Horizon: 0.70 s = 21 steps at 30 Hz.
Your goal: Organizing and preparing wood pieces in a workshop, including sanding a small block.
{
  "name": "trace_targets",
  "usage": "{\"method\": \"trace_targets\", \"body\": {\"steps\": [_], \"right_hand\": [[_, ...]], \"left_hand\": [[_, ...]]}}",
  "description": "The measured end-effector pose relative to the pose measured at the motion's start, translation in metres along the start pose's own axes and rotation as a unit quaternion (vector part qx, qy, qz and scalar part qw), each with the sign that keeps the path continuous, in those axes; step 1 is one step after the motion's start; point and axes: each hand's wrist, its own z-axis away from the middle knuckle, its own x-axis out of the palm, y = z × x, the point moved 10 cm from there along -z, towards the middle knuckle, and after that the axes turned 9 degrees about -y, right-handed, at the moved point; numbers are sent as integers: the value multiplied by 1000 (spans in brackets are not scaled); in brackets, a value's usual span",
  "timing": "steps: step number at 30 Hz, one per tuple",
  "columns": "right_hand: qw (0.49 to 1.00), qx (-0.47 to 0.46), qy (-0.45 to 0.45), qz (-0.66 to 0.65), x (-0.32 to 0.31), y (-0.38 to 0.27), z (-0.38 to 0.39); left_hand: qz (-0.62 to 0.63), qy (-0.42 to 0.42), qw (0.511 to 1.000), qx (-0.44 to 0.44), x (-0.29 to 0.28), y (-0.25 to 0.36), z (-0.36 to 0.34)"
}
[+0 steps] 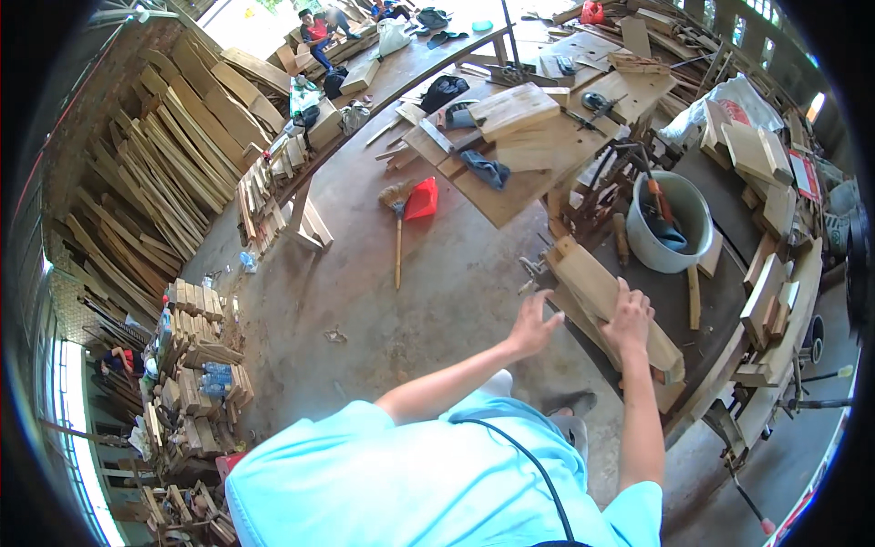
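My left hand (536, 324) is open, fingers apart, just left of a long light wooden beam (602, 283) that lies at a slant on the dark bench to my right. My right hand (631, 324) grips the beam over its top, toward its near end. Another board (574, 312) lies under the beam's left side. A metal clamp (533, 269) is at the bench's left edge, a little above my left hand. Just right of the beam stand a wooden-handled tool (621, 239) and a white bucket (670, 260) with tools in it.
A cluttered worktable (501, 205) stands ahead. A broom (397, 251) and red dustpan (421, 199) lie on the floor. Planks (169, 173) lean along the left wall, above stacked offcuts (196, 383). More boards (766, 301) line the bench's right. Other people (319, 36) sit at the back.
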Motion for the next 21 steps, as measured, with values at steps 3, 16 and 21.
{"method": "trace_targets", "body": {"steps": [3,16,21], "right_hand": [[996,21,-3,-88,-2,30,8],[291,-33,0,-956,-15,165,76],[368,19,-19,-929,-17,169,94]], "left_hand": [[8,64,998,-9,22,24,-6],[-232,-118,922,288,202,299,33],[112,-225,950,183,204,276,20]]}}
